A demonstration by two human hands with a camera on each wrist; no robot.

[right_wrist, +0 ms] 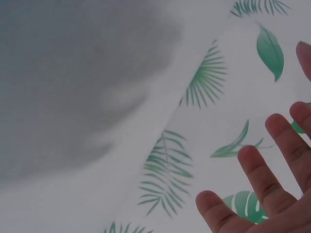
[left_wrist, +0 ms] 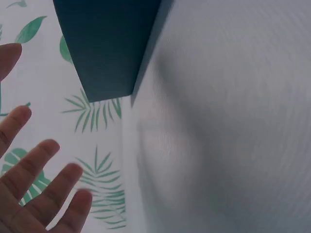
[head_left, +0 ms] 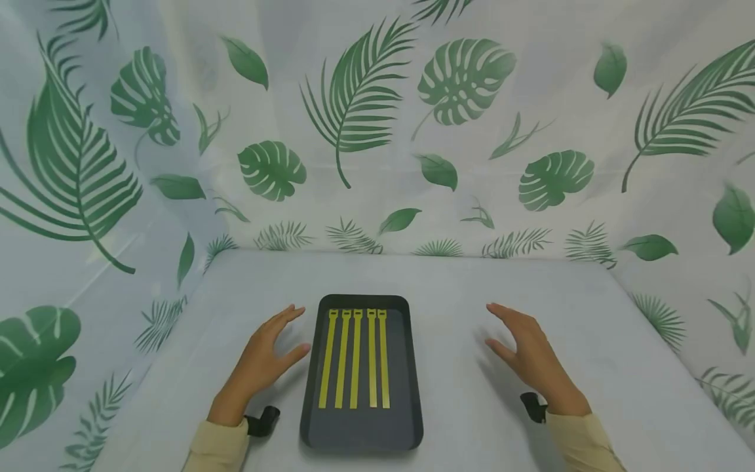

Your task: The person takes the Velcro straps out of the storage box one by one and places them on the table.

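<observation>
A dark grey rectangular tray (head_left: pixel 364 429) lies lengthwise in front of the person in the head view. In it, several yellow cable ties (head_left: pixel 356 360) lie side by side, their heads toward the far end. The left hand (head_left: pixel 265 357) hovers just left of the tray, thumb and fingers spread apart and holding nothing. Its fingers (left_wrist: pixel 36 170) also show in the left wrist view, beside the tray's outer wall (left_wrist: pixel 107 53). Farther off on the right, the right hand (head_left: pixel 531 354) is held over the table with nothing in it, its fingers (right_wrist: pixel 262 174) parted in the right wrist view.
The white table (head_left: pixel 460 367) carries the tray. Behind and at both sides stand white cloth walls (head_left: pixel 377 210) printed with green leaves. Dark wrist-worn devices (head_left: pixel 263 421) sit at both wrists, by the beige sleeves (head_left: pixel 219 446).
</observation>
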